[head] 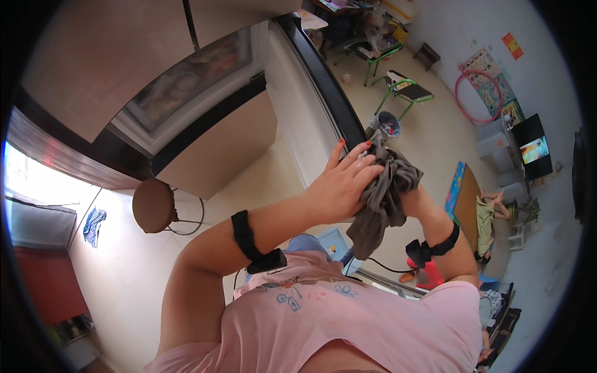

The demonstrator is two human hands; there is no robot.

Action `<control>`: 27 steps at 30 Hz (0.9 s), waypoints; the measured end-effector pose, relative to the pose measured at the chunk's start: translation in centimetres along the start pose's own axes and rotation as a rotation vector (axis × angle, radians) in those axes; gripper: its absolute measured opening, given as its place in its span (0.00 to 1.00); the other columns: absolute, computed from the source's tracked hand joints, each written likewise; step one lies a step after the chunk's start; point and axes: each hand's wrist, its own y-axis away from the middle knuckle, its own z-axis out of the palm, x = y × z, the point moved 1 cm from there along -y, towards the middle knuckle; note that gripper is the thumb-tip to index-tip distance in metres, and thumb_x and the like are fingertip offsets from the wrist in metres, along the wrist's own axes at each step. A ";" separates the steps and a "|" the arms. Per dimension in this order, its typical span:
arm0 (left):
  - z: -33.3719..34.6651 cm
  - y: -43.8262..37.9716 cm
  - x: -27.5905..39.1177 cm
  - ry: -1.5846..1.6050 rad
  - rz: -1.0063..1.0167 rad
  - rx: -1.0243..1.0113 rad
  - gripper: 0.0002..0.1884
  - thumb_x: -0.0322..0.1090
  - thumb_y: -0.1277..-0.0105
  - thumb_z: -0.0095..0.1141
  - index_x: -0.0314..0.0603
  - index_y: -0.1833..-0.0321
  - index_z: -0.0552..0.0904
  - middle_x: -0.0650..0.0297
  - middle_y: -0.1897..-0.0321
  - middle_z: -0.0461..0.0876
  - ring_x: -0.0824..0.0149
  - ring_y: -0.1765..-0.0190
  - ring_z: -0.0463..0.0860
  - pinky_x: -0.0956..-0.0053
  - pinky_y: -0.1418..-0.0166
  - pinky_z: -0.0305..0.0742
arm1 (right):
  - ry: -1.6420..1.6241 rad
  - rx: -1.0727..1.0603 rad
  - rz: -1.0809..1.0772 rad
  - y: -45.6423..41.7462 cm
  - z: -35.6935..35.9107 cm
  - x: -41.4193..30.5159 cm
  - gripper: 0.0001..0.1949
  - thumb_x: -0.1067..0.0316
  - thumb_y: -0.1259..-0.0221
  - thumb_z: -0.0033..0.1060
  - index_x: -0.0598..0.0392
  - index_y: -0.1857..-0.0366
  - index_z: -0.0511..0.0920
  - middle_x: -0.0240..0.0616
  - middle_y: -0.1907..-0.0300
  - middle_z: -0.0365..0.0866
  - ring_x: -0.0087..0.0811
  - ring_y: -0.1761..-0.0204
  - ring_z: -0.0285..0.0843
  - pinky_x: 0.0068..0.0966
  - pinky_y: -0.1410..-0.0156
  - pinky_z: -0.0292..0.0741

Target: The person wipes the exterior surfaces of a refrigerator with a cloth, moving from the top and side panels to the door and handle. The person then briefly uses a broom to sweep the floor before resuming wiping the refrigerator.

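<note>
A crumpled grey-brown cloth (pixel 385 191) is bunched between my hands, one end hanging down. My left hand (pixel 347 179) lies against its near left side, fingers straight and spread, with the fingertips at the black edge (pixel 333 88) of a tall white panel. My right hand (pixel 413 198) is at the cloth's right side; the cloth hides most of its fingers, and the bunched fabric is held there. Black straps circle both forearms, the left one bearing a small black device (pixel 267 262).
A large cabinet (pixel 224 135) stands at left, beside a round brown stool (pixel 153 205). Beyond the panel are a lined waste bin (pixel 386 125) and green-framed folding chairs (pixel 408 91). At right, a person (pixel 486 219) lies on a brown board. A light-blue plastic stool (pixel 333 242) stands below.
</note>
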 end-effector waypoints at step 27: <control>-7.1 -4.2 -10.7 0.710 -0.436 0.203 0.22 0.28 0.34 0.56 0.39 0.35 0.75 0.47 0.51 0.85 0.52 0.45 0.85 0.65 0.39 0.76 | -0.488 -0.079 0.353 -10.4 -5.0 -2.4 0.45 0.70 0.48 0.73 0.59 0.23 0.58 0.56 0.36 0.75 0.45 0.33 0.76 0.31 0.28 0.70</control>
